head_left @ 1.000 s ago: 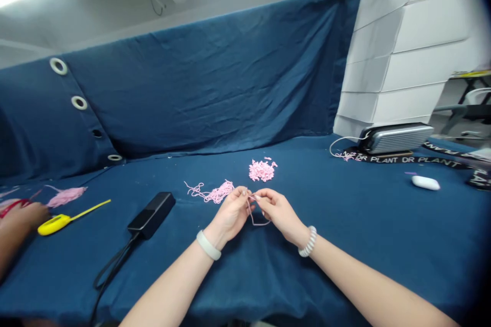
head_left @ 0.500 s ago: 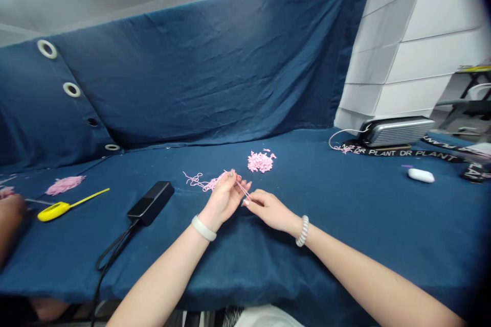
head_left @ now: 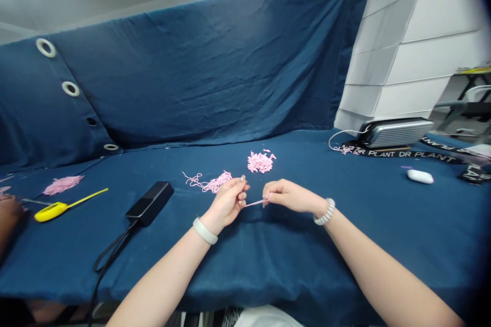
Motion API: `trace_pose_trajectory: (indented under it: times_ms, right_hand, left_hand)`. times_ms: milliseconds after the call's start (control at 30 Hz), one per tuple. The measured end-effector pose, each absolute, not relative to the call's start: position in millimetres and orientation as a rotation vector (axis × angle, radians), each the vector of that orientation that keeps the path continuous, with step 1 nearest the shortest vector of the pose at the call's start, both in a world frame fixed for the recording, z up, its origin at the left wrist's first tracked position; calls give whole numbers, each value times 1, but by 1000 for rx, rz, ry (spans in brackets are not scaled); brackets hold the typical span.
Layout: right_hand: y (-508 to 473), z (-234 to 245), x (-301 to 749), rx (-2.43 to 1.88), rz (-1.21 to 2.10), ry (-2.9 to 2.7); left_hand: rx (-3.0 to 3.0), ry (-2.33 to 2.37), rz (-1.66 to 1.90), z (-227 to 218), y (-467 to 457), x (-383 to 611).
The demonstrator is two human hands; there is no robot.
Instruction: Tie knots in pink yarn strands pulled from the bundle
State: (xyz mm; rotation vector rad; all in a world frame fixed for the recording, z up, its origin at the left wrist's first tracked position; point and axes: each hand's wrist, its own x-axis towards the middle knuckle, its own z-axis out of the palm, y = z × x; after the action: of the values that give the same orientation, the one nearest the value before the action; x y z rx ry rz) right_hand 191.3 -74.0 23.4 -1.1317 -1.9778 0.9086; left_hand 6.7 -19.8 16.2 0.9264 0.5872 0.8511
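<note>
You are holding a thin pink yarn strand (head_left: 253, 203) stretched between your two hands, just above the dark blue cloth (head_left: 268, 265). Your left hand (head_left: 226, 202) is half closed, with its fingers curling in and gripping one part of the strand. Your right hand (head_left: 291, 196) is pinching the other part between the thumb and the fingertips, so the grip is closed but light. The strand is running almost level across the gap between the hands.

Just behind your hands, a tangled length of pink yarn (head_left: 210, 183) is lying on the cloth, and beside it a pile of short pink yarn pieces (head_left: 261, 162) is forming a loose heap. So far, many short pieces are lying together, while the tangled length is remaining in one long, loose form. Farther left, a fluffy pink yarn bundle (head_left: 62, 185) is lying near a yellow-handled tool (head_left: 49, 211).

A black power adapter (head_left: 149, 203) with its cable (head_left: 111, 250) is lying left of your hands. At the far left edge, another person's hand (head_left: 7, 212) is resting near the yellow tool, but it is not touching your yarn.
</note>
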Motion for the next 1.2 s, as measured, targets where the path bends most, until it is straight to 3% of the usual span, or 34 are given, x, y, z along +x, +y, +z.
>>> trace_pose_trajectory:
  times_ms: [133, 300, 667, 1200]
  right_hand:
    - [-81, 34, 209, -1187, 1107, -2099]
    - [-85, 40, 209, -1166, 1023, -2003]
    - [-81, 21, 172, -1122, 298, -1841]
    - [-82, 18, 167, -917, 583, -1535]
  left_hand:
    - [962, 618, 814, 15, -21, 7]
    - [981, 648, 766, 12, -21, 8]
    - [1063, 636, 594, 7, -28, 13]
    - [1138, 532, 564, 15, -35, 8]
